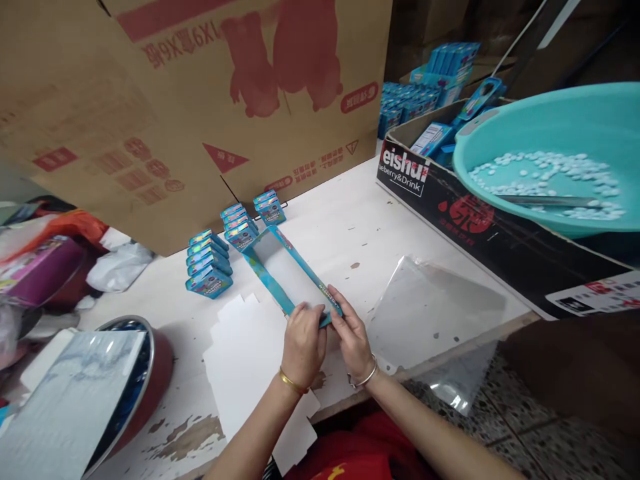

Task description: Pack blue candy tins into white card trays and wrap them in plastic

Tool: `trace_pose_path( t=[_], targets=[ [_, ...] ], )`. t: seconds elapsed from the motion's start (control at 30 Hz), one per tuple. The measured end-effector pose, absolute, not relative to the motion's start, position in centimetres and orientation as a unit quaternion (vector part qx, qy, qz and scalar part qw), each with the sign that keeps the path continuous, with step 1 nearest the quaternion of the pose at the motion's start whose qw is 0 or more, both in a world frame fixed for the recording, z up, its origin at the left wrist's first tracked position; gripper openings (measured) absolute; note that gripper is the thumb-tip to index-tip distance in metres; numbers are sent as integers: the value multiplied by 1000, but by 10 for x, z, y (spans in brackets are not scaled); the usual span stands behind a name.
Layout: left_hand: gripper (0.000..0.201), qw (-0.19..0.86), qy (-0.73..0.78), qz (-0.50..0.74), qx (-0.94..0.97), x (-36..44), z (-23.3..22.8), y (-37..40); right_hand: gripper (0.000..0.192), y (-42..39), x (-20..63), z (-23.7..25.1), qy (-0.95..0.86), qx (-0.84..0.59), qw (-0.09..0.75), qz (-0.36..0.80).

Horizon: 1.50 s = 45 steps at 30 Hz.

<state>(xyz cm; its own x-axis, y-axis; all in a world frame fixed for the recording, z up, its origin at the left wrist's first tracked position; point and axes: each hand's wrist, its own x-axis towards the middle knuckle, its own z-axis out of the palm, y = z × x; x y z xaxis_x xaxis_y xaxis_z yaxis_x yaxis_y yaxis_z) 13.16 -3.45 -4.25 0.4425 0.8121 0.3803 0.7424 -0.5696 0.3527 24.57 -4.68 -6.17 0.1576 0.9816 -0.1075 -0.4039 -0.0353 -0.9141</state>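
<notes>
We have both hands on the near end of the long blue printed cardboard tray (285, 273): left hand (301, 343) and right hand (353, 339) are closed, pinching that end wall from either side. Looks like we grip there to square up the fold. The tray lies flat on the white chipped worktop (345, 230), open side up, far end pointing at the stacks of small blue printed boxes (210, 263), which sit just beyond it, within easy reach. Flat white die-cut card blanks (245, 360) lie under our wrists, close by for pickup. A clear plastic sheet (430, 310) sits to the right, overhanging the edge. Farther right, a teal plastic basin of small white tablets (550, 150) rests in a black carton (480, 223). A big brown corrugated carton (175, 107) stands behind like a backstop.
</notes>
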Motion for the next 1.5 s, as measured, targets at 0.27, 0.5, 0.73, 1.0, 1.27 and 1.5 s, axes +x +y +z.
trace_pose_path(
  t=[0.27, 0.5, 0.73, 1.0, 1.27, 1.5],
  targets=[
    [34, 166, 484, 219, 831, 135, -40, -44, 53, -58, 241, -68, -247, -455, 603, 607],
    [21, 203, 411, 186, 869, 107, -22, -32, 65, -55, 234, -75, -241, -512, 557, 608],
    [85, -64, 533, 103, 837, -51, 13, 63, 74, -43, 218, -99, -273, -591, 511, 561],
    [115, 5, 632, -130, 764, -142, -12, 124, 62, -47, 215, -117, -573, -630, 418, 317],
    [91, -73, 656, -64, 749, -127, -20, 116, 76, 1, 210, -125, -632, -616, 343, 320],
    [113, 28, 676, -67, 733, -129, -4, 133, 63, 15, 213, -145, -701, -568, 272, 334]
  ],
)
